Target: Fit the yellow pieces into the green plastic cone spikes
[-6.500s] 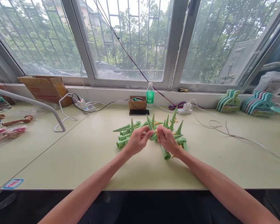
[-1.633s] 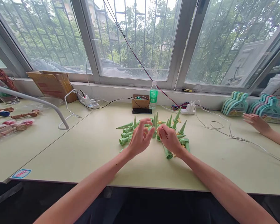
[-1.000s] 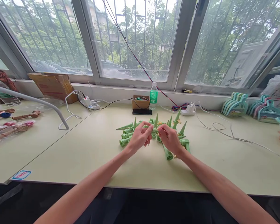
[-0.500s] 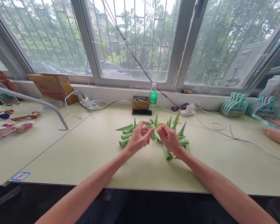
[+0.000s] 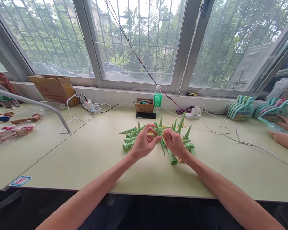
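My left hand has its thumb and fingers curled round a green plastic watering spike, its point slanting down toward the table. Just to the right, my right hand is closed in a pinch close against that spike; whatever sits between its fingertips is hidden. Around both hands lies a pile of similar green parts: a hollow green tube, a ribbed elbow-shaped piece, an upright green cone and several others. Small yellow pieces show among them.
Behind the pile are a black phone, a small cardboard box and a bottle. A white cable runs across the right side. Another person's hands work near pale green hangers. A grey curved bar crosses the left.
The green spike between my hands has swung to point more steeply downward, showing more of its length. My left fingers have shifted slightly round it. The other person's hands have moved a little.
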A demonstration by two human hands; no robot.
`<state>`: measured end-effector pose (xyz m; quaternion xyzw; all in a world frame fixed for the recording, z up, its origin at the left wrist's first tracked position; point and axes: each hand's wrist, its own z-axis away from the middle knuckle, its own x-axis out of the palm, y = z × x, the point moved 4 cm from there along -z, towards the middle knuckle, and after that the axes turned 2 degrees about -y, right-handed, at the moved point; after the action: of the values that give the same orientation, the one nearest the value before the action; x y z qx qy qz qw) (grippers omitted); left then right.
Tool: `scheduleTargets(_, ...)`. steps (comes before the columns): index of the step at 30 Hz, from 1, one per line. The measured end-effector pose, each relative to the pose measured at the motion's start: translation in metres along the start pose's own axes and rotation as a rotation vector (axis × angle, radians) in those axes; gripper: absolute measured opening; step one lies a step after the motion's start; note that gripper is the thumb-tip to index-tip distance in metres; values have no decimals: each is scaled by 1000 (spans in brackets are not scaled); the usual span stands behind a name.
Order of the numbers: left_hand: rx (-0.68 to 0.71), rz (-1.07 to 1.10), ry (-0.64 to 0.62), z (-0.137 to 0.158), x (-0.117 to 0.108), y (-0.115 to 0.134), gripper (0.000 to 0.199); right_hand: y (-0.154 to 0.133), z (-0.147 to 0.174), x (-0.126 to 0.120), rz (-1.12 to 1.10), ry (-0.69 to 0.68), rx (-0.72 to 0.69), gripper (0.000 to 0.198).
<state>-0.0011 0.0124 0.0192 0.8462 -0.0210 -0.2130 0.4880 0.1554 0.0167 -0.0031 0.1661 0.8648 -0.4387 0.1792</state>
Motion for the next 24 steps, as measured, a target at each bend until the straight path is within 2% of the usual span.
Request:
scheduleTargets(5,125,-156,36,1,1,5,36,-1,0,0,-21,-2,-8,40)
scheduleTargets(11,234,-223,51,3,4,8,29,-5,1,0,-57,-3,-6,41)
scheduleTargets(20,141,-135,120,1,-2,8,28,-9,3,5,-58,-54,-38,39)
scheduleTargets(24,25,-2,177,-1,-5,5,31,-13,3,3,-26,-28,-56,38)
